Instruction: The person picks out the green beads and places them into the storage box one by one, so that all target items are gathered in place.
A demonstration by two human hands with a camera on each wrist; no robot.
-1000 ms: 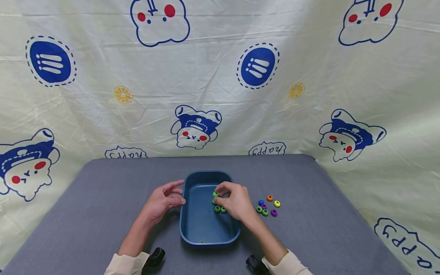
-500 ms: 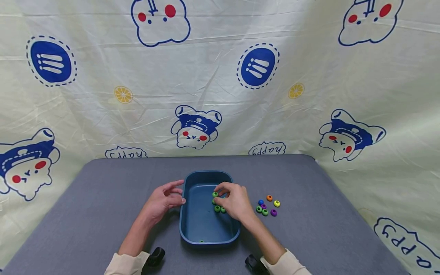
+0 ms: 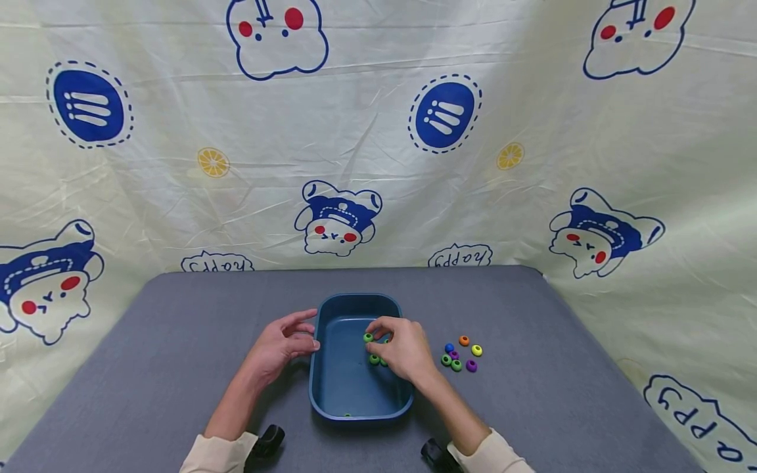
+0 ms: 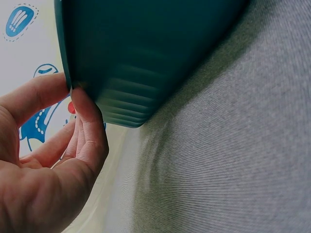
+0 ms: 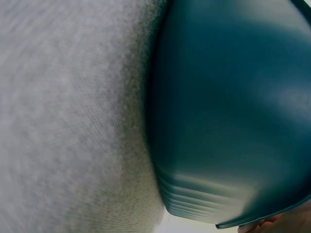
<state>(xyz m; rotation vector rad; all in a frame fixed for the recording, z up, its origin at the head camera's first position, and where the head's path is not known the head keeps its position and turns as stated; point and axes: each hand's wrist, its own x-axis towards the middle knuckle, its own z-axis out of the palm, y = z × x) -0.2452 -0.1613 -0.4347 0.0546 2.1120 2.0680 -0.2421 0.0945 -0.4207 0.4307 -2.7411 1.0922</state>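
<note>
A blue rectangular plastic tub stands on the table in the head view. My left hand pinches its left rim between thumb and index finger; the left wrist view has this pinch close up. Over the inside of the tub, my right hand holds a green bead between thumb and fingertip. More green beads lie on the tub floor just under that hand, partly covered by it. From the right wrist, the tub's outer wall hides the held bead, and only a bit of the hand shows.
Right of the tub several loose beads lie on the grey cloth: orange, yellow, blue, purple and green. One small green spot shows by the tub's near wall. A printed curtain hangs behind.
My right hand has shifted slightly left and toward me with the green bead, which now covers where another green bead showed beside the thumb. My left hand stays on the rim.
</note>
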